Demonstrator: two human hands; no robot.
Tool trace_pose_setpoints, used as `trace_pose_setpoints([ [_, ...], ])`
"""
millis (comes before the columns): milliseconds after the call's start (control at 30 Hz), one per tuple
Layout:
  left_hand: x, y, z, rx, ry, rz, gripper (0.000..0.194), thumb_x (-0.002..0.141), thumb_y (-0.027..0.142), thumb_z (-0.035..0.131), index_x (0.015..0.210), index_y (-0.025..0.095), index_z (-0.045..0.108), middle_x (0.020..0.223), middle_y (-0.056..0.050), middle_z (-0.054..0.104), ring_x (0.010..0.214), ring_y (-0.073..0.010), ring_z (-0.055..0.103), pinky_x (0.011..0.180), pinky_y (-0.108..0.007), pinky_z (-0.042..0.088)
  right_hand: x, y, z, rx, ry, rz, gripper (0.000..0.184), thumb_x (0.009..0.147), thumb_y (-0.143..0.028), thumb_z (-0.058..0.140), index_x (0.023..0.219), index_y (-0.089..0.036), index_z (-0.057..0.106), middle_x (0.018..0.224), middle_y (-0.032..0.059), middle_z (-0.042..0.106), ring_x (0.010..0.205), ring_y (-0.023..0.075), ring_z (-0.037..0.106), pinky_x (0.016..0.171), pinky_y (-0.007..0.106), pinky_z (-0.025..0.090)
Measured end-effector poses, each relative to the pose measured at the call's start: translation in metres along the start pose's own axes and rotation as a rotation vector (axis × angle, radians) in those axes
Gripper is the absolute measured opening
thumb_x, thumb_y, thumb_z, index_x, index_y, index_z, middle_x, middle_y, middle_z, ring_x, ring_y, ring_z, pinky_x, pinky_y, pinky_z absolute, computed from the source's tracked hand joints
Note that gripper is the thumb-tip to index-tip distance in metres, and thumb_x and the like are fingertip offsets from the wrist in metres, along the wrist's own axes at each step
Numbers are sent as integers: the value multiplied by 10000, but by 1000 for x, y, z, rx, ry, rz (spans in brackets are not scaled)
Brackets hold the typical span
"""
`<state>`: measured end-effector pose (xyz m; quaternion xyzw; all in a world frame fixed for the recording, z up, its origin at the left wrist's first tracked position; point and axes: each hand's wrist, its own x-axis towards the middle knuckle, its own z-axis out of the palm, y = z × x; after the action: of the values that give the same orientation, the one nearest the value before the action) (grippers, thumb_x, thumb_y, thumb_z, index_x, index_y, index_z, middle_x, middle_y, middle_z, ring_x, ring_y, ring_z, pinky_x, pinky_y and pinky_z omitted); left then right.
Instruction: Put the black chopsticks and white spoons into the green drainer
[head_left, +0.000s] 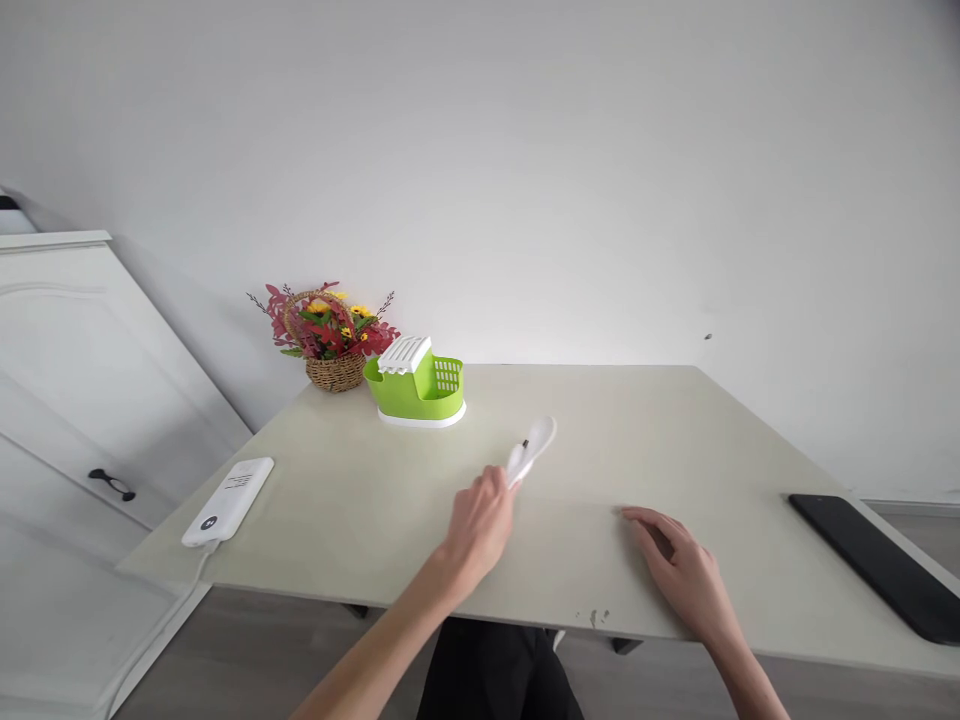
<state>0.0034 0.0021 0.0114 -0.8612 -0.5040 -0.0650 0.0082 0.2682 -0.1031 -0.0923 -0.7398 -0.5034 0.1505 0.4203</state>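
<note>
My left hand (pixel 484 520) is closed around a white spoon (pixel 541 436), held just above the middle of the table. Its rounded end points away from me, up and to the right. Beside it, at the same fingers, shows a shorter white piece with a small dark part (pixel 525 443); whether it is separate from the spoon I cannot tell. My right hand (pixel 679 565) rests on the table near the front edge, fingers stretched out and slightly curved, holding nothing. Beyond my left hand stands a green and white utensil holder (pixel 409 397) with a slotted white top and a lattice-sided compartment.
A wicker basket (pixel 335 373) of artificial flowers is behind the holder, by the wall. A white power bank (pixel 229 500) with a cable lies on the left edge of the table (pixel 615 420). At the right lies a black phone (pixel 877 560). A white cabinet (pixel 97 380) stands left.
</note>
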Motion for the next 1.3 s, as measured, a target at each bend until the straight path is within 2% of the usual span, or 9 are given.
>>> trace_pose_setpoints([
  [100,10,32,9,21,13,106,336,1122,289,313,1114,137,613,969,-114,676,818,-221,710,622,-292,492,1,-3,-1,-3,3,-6,383,950,-558,494,1124,-333,751,1230,32,750,1076,245,713,841,343,579],
  [233,17,49,23,69,45,134,274,1104,242,374,1114,125,621,958,-116,666,796,-210,699,612,-278,487,1,-6,-2,9,8,-23,363,952,-528,493,1109,-330,753,1223,32,751,1096,248,706,903,360,566],
  [400,16,52,35,147,39,154,227,1079,182,407,1107,109,620,974,-122,646,814,-215,691,633,-284,513,1,-7,-3,17,2,5,374,958,-524,481,1134,-325,744,1244,41,738,1092,255,698,872,363,564],
  [667,19,60,44,183,36,142,169,997,91,522,1136,86,618,1013,-145,631,853,-242,678,670,-307,539,2,-10,-4,65,-12,1,380,958,-520,480,1129,-306,744,1257,53,731,1161,267,663,968,390,524],
  [867,17,64,48,161,35,125,194,1015,102,472,1143,81,616,990,-172,631,848,-254,672,667,-327,539,2,-12,-4,75,-15,16,406,956,-542,473,1130,-291,739,1240,78,729,1105,283,668,950,406,520],
  [1067,14,70,46,156,19,130,187,978,116,583,1159,79,611,1016,-173,621,863,-260,674,676,-313,520,2,-11,-5,90,-20,14,391,955,-533,479,1121,-290,737,1239,71,728,1127,278,665,952,394,515],
  [1300,14,76,33,172,-21,129,231,1049,225,513,1187,68,611,1006,-158,632,844,-251,679,660,-320,517,1,-12,-5,98,-29,30,385,969,-530,473,1140,-300,730,1289,60,710,1185,269,645,979,392,507],
])
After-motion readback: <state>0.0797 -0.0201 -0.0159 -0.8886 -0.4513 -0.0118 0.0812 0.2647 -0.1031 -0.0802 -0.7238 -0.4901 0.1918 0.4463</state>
